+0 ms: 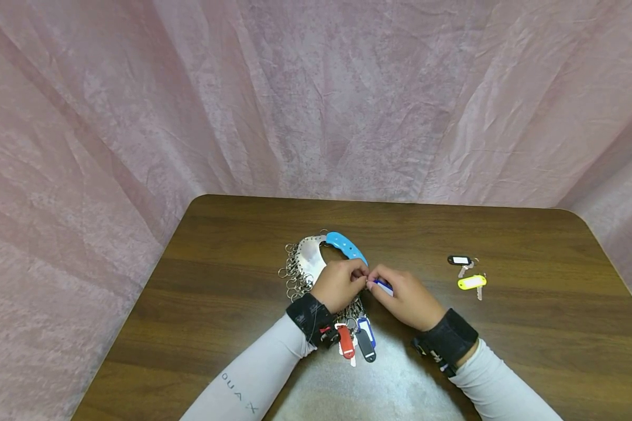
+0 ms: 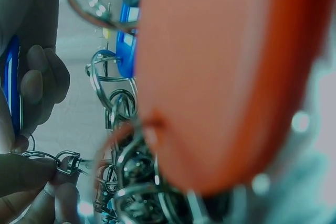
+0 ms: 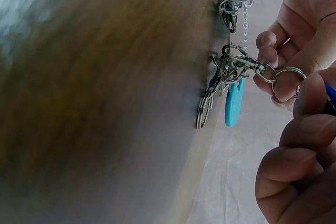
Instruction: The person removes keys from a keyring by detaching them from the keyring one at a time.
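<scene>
A large key ring holder with a silver plate [image 1: 309, 257] and a light blue handle [image 1: 346, 244] lies on the table, fringed with clasps and split rings. My left hand [image 1: 339, 286] pinches a split ring [image 3: 290, 70] joined to one of its clasps [image 2: 69, 163]. Close against it, my right hand [image 1: 408, 298] grips a blue key tag [image 1: 384, 287] by the ring; any key on that tag is hidden by the fingers. Below my left wrist hang a red key tag [image 1: 346, 342], a dark grey tag [image 1: 366, 345] and another blue tag [image 1: 367, 328].
To the right on the brown wooden table [image 1: 537, 345] lie a black key tag [image 1: 459, 260] and a yellow key tag [image 1: 471, 283], each with a key. A pink curtain [image 1: 347, 105] hangs behind the table's far edge.
</scene>
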`<state>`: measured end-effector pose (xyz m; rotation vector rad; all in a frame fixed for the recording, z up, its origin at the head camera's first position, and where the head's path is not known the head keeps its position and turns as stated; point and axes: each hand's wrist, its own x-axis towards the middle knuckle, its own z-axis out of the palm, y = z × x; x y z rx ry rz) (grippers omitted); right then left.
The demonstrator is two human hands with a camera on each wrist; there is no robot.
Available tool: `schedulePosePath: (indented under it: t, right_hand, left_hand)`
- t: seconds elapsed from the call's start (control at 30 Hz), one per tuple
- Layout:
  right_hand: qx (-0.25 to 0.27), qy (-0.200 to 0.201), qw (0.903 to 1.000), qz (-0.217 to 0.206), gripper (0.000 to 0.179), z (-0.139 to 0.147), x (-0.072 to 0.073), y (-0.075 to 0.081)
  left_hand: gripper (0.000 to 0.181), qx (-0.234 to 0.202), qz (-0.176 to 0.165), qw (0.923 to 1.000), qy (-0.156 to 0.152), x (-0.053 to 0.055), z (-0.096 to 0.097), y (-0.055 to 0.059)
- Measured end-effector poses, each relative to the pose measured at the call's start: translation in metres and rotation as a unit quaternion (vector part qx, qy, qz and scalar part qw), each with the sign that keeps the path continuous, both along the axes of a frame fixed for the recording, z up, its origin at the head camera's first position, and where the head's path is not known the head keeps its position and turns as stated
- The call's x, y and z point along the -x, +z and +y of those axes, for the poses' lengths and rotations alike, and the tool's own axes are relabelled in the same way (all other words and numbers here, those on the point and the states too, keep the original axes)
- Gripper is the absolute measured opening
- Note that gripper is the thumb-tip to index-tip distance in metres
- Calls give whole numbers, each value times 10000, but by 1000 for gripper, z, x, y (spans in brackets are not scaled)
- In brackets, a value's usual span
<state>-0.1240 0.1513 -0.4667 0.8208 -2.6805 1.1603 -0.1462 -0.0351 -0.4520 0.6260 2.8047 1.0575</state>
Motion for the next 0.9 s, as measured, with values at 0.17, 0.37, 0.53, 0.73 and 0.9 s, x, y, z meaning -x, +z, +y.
schedulePosePath:
  t: [0.17,0.37,0.53,0.73,0.9]
  right_hand:
    - [20,-69,10000,-33,4,0,0,0]
    - [-7,-146,9999,-27,4,0,1,-1]
    - [-26,-188,9998,39,3,-1,1,-1]
    - [-36,-245,9996,132,3,0,2,-2]
    - [-51,-371,9991,190,3,0,3,-1]
  left_hand:
    - [5,-19,66,9999,-132,0,0,0]
    - [4,-15,148,9997,-201,-2,0,1]
    - [4,57,229,9994,-243,-1,0,0]
    - [5,143,344,9989,-296,-1,0,-1]
    - [5,204,470,9981,-330,0,0,0]
